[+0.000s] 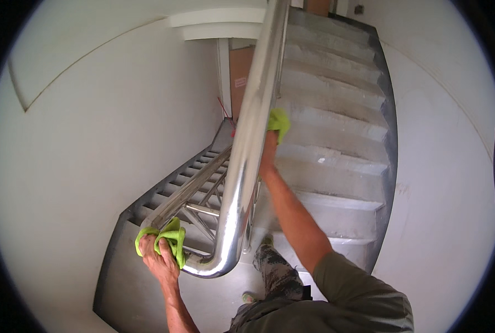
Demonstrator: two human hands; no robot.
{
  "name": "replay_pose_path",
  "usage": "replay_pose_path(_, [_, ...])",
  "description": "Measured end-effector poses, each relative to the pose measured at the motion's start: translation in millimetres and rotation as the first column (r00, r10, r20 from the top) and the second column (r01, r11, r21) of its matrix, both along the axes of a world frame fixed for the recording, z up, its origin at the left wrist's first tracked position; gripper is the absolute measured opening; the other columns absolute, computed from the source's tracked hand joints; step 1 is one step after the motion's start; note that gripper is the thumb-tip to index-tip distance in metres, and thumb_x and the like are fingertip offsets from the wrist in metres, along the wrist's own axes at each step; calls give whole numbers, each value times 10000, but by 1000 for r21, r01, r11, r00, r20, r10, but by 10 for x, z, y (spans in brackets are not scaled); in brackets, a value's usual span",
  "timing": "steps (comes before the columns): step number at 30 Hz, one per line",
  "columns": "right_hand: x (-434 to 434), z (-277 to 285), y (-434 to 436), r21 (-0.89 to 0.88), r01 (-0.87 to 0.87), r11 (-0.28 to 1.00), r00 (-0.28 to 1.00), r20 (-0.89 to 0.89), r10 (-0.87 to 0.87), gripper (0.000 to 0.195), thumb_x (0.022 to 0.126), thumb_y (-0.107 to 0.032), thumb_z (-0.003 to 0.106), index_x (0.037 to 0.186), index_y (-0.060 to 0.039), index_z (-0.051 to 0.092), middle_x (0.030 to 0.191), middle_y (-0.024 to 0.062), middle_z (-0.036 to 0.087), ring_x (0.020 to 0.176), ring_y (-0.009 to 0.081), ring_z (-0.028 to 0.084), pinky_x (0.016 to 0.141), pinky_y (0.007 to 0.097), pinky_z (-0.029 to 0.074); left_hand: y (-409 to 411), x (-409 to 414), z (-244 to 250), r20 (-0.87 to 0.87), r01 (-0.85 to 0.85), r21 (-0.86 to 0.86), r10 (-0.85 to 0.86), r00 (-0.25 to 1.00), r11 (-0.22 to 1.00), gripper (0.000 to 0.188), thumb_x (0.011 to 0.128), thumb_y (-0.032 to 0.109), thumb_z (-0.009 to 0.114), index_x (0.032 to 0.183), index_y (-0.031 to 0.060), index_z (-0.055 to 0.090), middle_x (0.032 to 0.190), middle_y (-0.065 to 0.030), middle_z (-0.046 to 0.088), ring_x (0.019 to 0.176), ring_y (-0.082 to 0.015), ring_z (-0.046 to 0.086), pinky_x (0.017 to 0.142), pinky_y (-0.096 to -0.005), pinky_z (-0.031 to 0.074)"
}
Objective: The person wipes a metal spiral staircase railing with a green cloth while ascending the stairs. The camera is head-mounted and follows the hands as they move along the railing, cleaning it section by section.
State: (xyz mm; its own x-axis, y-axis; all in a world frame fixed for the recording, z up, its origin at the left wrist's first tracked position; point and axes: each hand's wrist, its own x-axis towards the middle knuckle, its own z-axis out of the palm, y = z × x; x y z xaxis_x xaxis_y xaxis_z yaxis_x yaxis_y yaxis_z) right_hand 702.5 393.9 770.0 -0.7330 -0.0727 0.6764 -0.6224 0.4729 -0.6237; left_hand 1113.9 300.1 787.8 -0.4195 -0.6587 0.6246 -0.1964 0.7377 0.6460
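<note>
My left hand (158, 254) grips a lime-green cloth (175, 239), pressed over the bend of a polished metal handrail (230, 233) where it turns toward the descending flight. Beyond the upward-sloping stretch of the rail, my right hand (269, 150) reaches low on the stair side with a second lime-green cloth (279, 121). The thick rail hides part of that hand, and the cloth there is slightly blurred. Whether it touches the metal bars below the rail cannot be made out.
Dusty concrete steps (330, 137) climb on the right beside a dark-edged white wall (434, 166). A lower flight (180, 181) descends at left, past metal balusters (205, 218). Down there stand a brown door (241, 79) and a thin red stick (224, 107). My leg (274, 270) is at the stair foot.
</note>
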Motion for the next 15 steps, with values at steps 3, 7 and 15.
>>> replay_pose_path(3, [-263, 288, 70, -19, 108, 994, 994, 28, -108, 373, 1022, -306, 523, 1035, 40, 660, 986, 302, 619, 959, 413, 556, 854, 465, 448, -60, 153, -65, 61, -50, -28, 51, 997, 998, 304, 969, 211, 548, 994, -81, 630, 1019, -248, 631, 1027, -430, 570, 969, -479, 417])
replay_pose_path(7, [-416, 438, 586, 46, 22, 999, 990, -137, -15, 384, 1030, -306, 493, 1163, 25, 636, 1072, 275, 615, 1001, 432, 552, 915, 474, 436, -61, 112, -57, 47, -73, -47, 75, 996, 996, 279, 943, 187, 547, 966, -76, 640, 994, -245, 633, 1010, -436, 568, 969, -492, 412])
replay_pose_path(15, [53, 929, 515, 186, -401, 897, 913, 156, 376, 479, 944, -145, 534, 1400, -4, 485, 1380, 318, 423, 1185, 492, 498, 1027, 495, 427, -108, 151, -144, 108, -46, 15, 44, 993, 999, 389, 995, 264, 512, 1056, -106, 617, 1078, -271, 629, 1104, -433, 545, 1025, -508, 377])
